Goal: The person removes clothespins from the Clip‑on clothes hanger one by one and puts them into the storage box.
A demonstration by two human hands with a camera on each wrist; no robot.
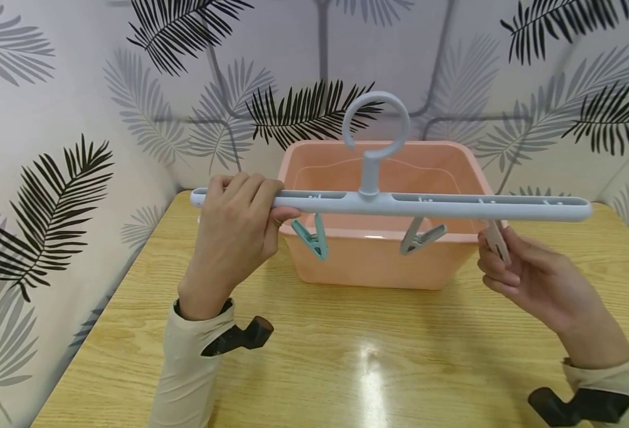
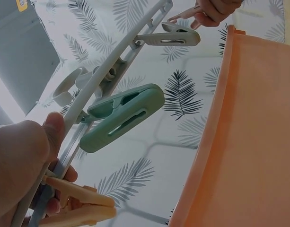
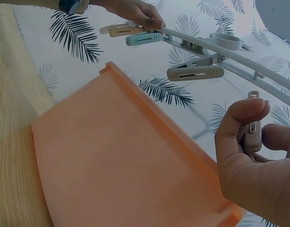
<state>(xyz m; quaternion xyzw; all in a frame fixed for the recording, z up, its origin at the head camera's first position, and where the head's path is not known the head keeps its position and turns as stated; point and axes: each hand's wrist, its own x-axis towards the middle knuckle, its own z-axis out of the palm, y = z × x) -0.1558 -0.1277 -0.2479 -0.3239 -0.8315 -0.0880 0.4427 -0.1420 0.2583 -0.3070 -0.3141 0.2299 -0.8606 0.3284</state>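
In the head view a pale blue-grey clip hanger (image 1: pixel 379 205) is held level, its round hook pointing up. My left hand (image 1: pixel 236 220) grips the bar near its left end. A green clip (image 1: pixel 314 239) and a grey-beige clip (image 1: pixel 420 238) hang under the bar. My right hand (image 1: pixel 541 282) pinches a pinkish-beige clip (image 1: pixel 499 241) between thumb and fingers, its top end right at the underside of the bar's right part. A tan clip (image 2: pixel 81 198) shows beneath my left hand in the left wrist view.
Behind and below the hanger a peach plastic basin (image 1: pixel 368 258) stands on the wooden table (image 1: pixel 314 351). A leaf-patterned cloth (image 1: pixel 148 113) covers the wall behind. Black wrist cameras sit on both sleeves.
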